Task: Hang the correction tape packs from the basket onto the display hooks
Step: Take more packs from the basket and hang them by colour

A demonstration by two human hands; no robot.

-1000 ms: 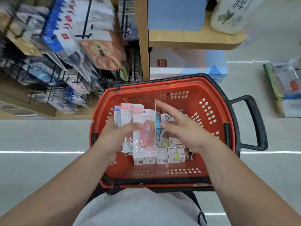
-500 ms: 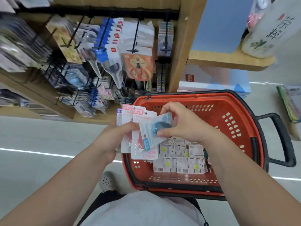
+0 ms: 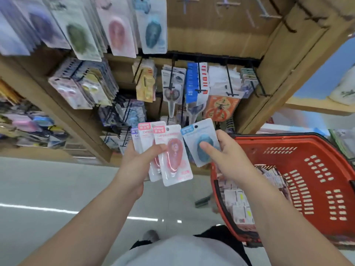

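My left hand (image 3: 137, 160) grips a fan of correction tape packs: two pink packs (image 3: 173, 160) in front and a purple-topped one behind. My right hand (image 3: 225, 156) pinches a single blue correction tape pack (image 3: 201, 143), thumb pressed on its blister. Both hands are raised in front of the display. The red basket (image 3: 317, 169) sits at the lower right with more packs (image 3: 240, 204) lying face down inside. Pink, blue and green packs (image 3: 119, 33) hang from the display's upper row, blurred. Bare hooks (image 3: 228, 4) stick out at the top right.
Black hooks (image 3: 229, 81) on the wooden display carry scissors, blue-and-white cards and an orange pack. A wooden side panel (image 3: 284, 70) bounds the display on the right. Pale floor lies below, with my grey shirt and a shoe at the bottom.
Both hands rose out of the basket toward the display, the right hand bringing the blue pack apart from the left hand's fan. My view tilted up and left; the basket slid right.
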